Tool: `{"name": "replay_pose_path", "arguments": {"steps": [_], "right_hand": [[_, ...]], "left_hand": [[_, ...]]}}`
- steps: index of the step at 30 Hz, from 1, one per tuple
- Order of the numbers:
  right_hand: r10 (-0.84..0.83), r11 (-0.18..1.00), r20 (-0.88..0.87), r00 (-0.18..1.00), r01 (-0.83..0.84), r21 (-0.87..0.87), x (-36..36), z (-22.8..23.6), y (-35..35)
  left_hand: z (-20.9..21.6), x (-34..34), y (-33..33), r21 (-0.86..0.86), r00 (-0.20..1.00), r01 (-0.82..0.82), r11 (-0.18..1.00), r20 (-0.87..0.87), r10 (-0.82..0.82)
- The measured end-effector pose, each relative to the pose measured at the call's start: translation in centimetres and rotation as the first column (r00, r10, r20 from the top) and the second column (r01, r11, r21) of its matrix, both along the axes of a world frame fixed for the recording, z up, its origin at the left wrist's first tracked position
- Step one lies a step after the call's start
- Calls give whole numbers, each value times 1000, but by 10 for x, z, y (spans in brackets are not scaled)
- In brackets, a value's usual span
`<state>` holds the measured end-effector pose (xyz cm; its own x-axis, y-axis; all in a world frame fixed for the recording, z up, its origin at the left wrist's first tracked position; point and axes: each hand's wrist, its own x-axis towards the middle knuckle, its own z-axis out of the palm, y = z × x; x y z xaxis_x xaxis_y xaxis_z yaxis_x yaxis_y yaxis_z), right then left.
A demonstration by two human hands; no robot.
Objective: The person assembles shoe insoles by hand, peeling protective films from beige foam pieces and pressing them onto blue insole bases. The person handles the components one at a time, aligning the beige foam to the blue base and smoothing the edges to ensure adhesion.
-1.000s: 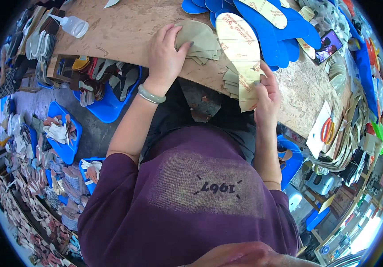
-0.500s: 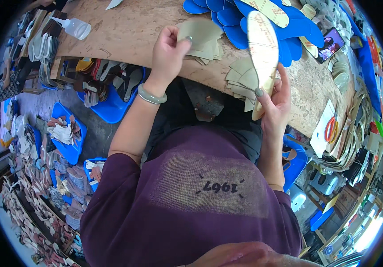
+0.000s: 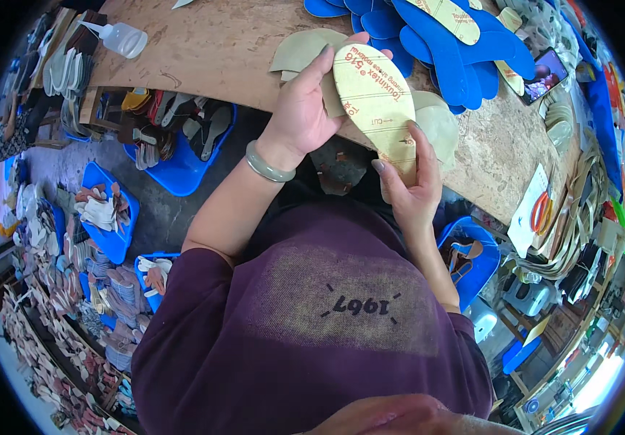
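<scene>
A pale yellow shoe insole (image 3: 376, 90) with red print and dark lines is held tilted above the table's front edge. My right hand (image 3: 415, 170) pinches its narrow end between thumb and fingers. At the wide end, my left hand (image 3: 303, 112) grips the insole's edge together with a thin beige piece (image 3: 331, 98), most of which is hidden behind the insole. Loose beige pieces (image 3: 294, 52) lie behind my left hand. Another beige stack (image 3: 441, 129) sits beside my right fingers. Beyond it spreads a pile of blue insoles (image 3: 436, 51), some showing yellow printed undersides.
On the wooden table (image 3: 211, 43) stand a squeeze bottle (image 3: 125, 40) at the left and a phone (image 3: 544, 76) at the right. Orange-handled scissors (image 3: 541, 212) rest on white paper. Blue bins (image 3: 182, 163) with shoe parts stand below the table.
My left hand has moved right from the beige stack, bringing a beige piece to the insole. My right hand has lowered and turned the insole, shifting it left toward my left hand.
</scene>
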<state>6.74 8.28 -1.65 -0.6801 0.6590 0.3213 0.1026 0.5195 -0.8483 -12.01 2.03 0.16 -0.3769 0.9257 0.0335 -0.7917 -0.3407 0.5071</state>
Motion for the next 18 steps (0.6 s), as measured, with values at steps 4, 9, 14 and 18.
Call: {"name": "replay_pose_path", "arguments": {"steps": [4,9,14,18], "right_hand": [[-8,1000,-5,1000,8,8,1,-7,-2],[-14,1000,-9,1000,14,17,2,-7,-1],[-18,999,-12,1000,17,-30,3,-8,-1],[-25,1000,-13,1000,25,16,3,-8,0]], "left_hand": [[1,1,2,70,995,25,997,99,-32],[1,1,4,97,991,62,993,112,-73],[2,1,6,106,987,95,990,122,-108],[3,3,7,101,986,97,990,126,-109]]}}
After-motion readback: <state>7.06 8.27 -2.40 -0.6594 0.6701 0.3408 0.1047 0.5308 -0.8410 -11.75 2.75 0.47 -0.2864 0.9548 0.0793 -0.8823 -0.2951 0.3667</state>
